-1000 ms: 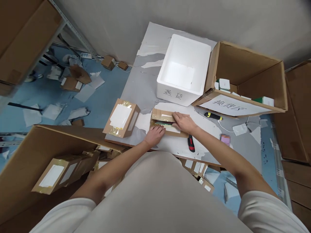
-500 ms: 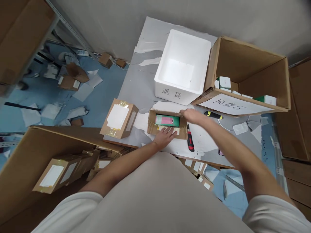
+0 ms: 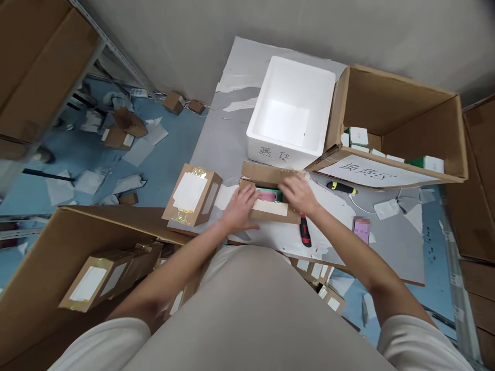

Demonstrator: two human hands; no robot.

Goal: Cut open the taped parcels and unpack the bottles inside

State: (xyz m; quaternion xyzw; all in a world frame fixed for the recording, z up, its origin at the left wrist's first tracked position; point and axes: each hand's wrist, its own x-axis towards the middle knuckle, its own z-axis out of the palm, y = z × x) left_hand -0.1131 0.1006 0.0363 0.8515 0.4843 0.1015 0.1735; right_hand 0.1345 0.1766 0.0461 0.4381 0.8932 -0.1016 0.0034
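Observation:
An open cardboard box (image 3: 270, 208) lies on the table in front of me, its back flap raised. Inside it is a green and pink product box (image 3: 266, 195), partly covered by the flaps and my hands. My left hand (image 3: 240, 207) rests on the carton's left end, fingers stretched and thumb apart over the front side. At the right end, my right hand (image 3: 298, 191) has its fingers bent over the cardboard, slightly blurred. A red and black utility knife (image 3: 304, 231) lies just below my right hand.
A taped carton (image 3: 192, 196) stands to the left. Behind are a white foam box (image 3: 286, 147) and a large carton (image 3: 402, 172) with several green-white boxes. A yellow-black knife (image 3: 342, 187) and a phone (image 3: 362, 230) lie right. A big open carton (image 3: 42, 268) stands lower left.
My left hand has moved from the box's front flap to its left end. The right hand has come inward over the right end, and the back flap now stands up.

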